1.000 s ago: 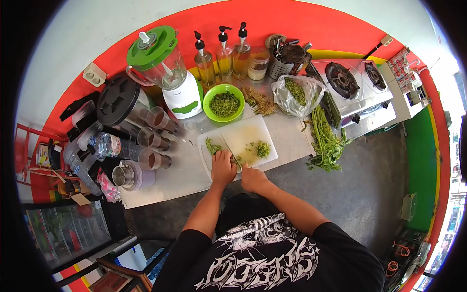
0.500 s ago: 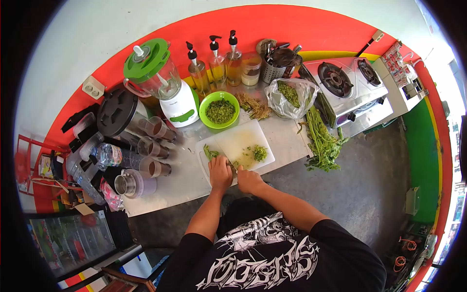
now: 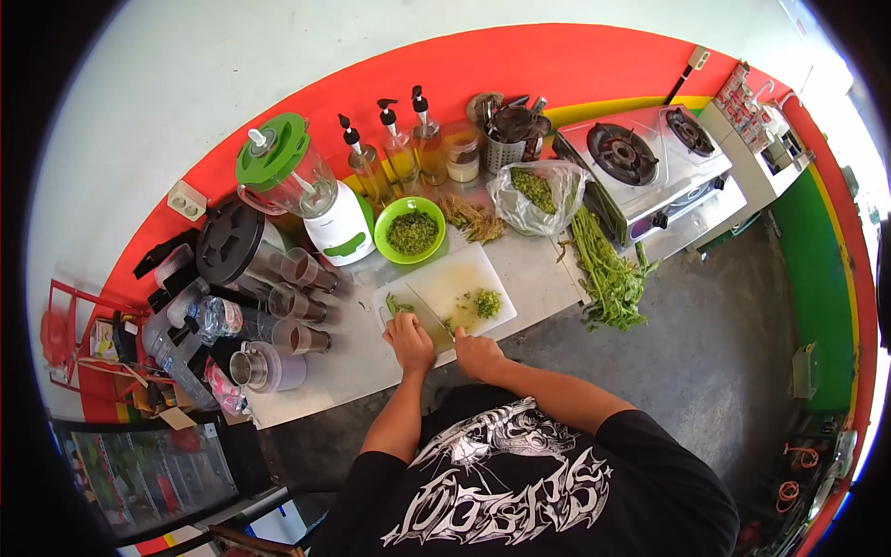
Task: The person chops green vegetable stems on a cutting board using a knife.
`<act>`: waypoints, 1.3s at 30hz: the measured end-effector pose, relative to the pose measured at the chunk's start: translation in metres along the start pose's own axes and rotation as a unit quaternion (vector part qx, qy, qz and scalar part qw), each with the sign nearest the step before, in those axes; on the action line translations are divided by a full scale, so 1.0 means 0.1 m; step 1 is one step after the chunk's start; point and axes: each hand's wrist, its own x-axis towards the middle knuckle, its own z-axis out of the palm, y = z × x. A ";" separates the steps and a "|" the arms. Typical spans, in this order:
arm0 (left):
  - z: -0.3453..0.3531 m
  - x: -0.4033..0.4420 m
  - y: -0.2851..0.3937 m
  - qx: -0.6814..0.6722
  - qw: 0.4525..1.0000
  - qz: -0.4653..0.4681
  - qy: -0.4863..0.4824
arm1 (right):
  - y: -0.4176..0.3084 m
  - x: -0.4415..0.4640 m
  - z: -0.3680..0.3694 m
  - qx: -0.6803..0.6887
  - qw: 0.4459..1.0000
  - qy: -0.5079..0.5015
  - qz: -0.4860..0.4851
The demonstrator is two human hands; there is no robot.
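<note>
On a white cutting board (image 3: 483, 263) at the counter's front edge, my right hand (image 3: 479, 357) is closed round the handle of a knife (image 3: 433, 316). The blade points away from me and to the left, across the board. My left hand (image 3: 409, 342) is closed over green stalks (image 3: 397, 304), whose ends stick out beyond the fingers. A small heap of chopped green pieces (image 3: 486, 303) lies on the board's right part, with loose bits near the blade. Just behind the board stands a bright green bowl (image 3: 441, 223) full of chopped greens.
Behind are a blender (image 3: 339, 227), pump bottles (image 3: 399, 153) and a plastic bag (image 3: 557, 213) of greens. Leafy stalks (image 3: 608, 278) overhang the counter beside a gas stove (image 3: 650, 176). Tumblers (image 3: 302, 336) and a metal-topped container (image 3: 278, 367) crowd the left side.
The view has shifted a little. More of the knife blade shows now, stretched across the board between my hands. My left hand still sits on the stalks.
</note>
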 end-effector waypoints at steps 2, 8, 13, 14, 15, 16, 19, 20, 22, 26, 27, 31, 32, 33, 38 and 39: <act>-0.01 0.00 0.00 -0.001 0.999 -0.015 0.030 | 0.08 0.00 -0.07 -0.008 1.000 0.000 0.018; 0.09 0.06 0.03 0.015 0.961 -0.198 0.191 | 0.38 0.03 -0.21 -0.004 0.998 0.037 0.041; 0.10 0.01 -0.06 0.007 0.951 -0.277 0.136 | 0.45 0.02 -0.33 -0.009 0.999 0.022 0.022; 0.12 -0.01 -0.09 0.005 0.958 -0.253 0.135 | 0.46 0.02 -0.35 -0.017 1.000 0.018 0.013; 0.12 -0.04 -0.09 0.003 0.964 -0.230 0.135 | 0.47 0.02 -0.34 -0.016 1.000 0.018 0.014; 0.11 -0.07 -0.10 0.004 0.960 -0.240 0.143 | 0.49 0.01 -0.33 -0.015 1.000 0.017 0.016; 0.11 -0.12 -0.15 -0.036 0.956 -0.251 0.147 | 0.55 -0.02 -0.34 0.002 1.000 -0.002 0.013; 0.11 -0.14 -0.20 -0.101 0.951 -0.241 0.167 | 0.57 -0.03 -0.35 -0.008 1.000 -0.010 0.004; 0.08 -0.15 -0.26 -0.163 0.936 -0.240 0.197 | 0.58 -0.05 -0.37 0.022 1.000 -0.014 0.002; -0.23 -0.11 -0.13 -0.476 0.792 -0.348 0.160 | 0.63 -0.03 -0.31 0.024 0.998 -0.002 -0.063; -0.31 -0.10 -0.07 -0.513 0.759 -0.371 0.154 | 0.63 -0.02 -0.29 0.035 0.996 0.002 -0.077; -0.42 -0.20 -0.07 -0.537 0.743 -0.376 0.137 | 0.58 0.02 -0.20 0.057 0.994 0.004 -0.098; -0.43 -0.24 -0.08 -0.535 0.742 -0.379 0.138 | 0.57 0.02 -0.19 0.058 0.993 0.000 -0.099; -0.43 -0.27 -0.10 -0.453 0.810 -0.354 0.114 | 0.55 0.02 -0.18 0.054 0.994 0.003 -0.099; -0.63 -0.37 -0.04 -0.408 0.828 -0.382 0.037 | 0.50 0.03 -0.09 0.054 0.993 -0.001 -0.107; -0.66 -0.37 -0.04 -0.407 0.835 -0.368 0.025 | 0.48 0.03 -0.09 0.061 0.992 -0.004 -0.109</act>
